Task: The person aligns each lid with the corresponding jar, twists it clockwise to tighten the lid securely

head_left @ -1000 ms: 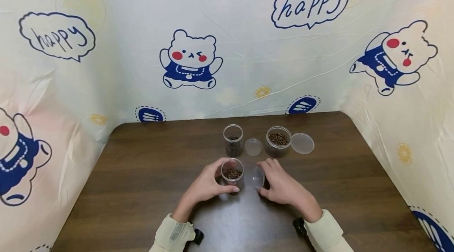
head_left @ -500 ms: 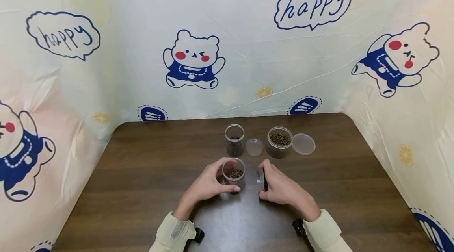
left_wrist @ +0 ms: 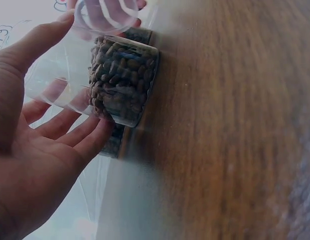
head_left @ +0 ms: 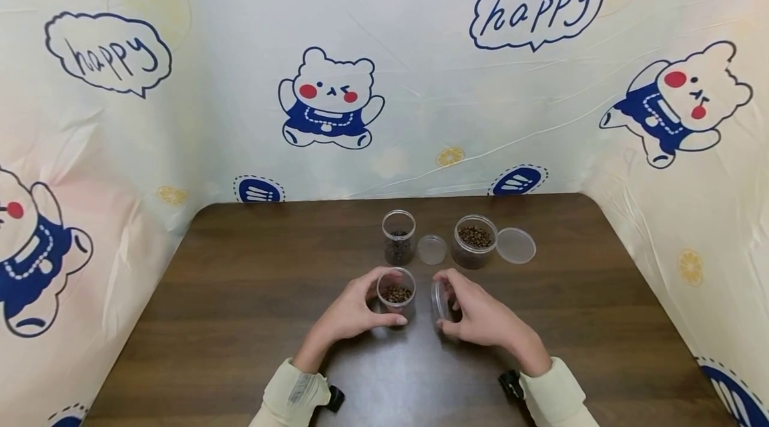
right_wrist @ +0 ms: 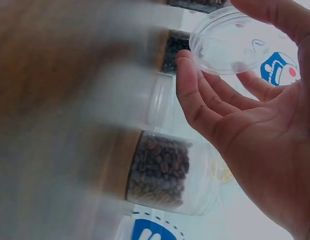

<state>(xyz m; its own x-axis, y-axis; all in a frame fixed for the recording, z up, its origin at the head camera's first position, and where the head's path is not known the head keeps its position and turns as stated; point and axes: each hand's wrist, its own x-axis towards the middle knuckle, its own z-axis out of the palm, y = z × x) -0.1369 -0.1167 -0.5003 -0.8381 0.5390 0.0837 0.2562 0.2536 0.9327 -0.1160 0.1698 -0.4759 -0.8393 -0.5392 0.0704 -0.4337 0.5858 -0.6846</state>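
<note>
My left hand grips a clear plastic jar from its left side, thumb in front and fingers behind. Brown coffee beans fill the lower part of this jar, and its top is uncovered. Just to the right, my right hand holds a clear round lid by its edge between thumb and fingers. The lid stands nearly on edge, its flat face turned toward the jar, with a small gap between them in the head view.
Behind the hands stand a narrow uncovered jar of dark beans and a wider uncovered jar of brown beans. A small lid and a larger lid lie flat beside them. Printed cloth surrounds the wooden table.
The lid in my right hand has turned back and forth slightly, its face now angled a little more toward the jar. My left hand and its jar have stayed in place.
</note>
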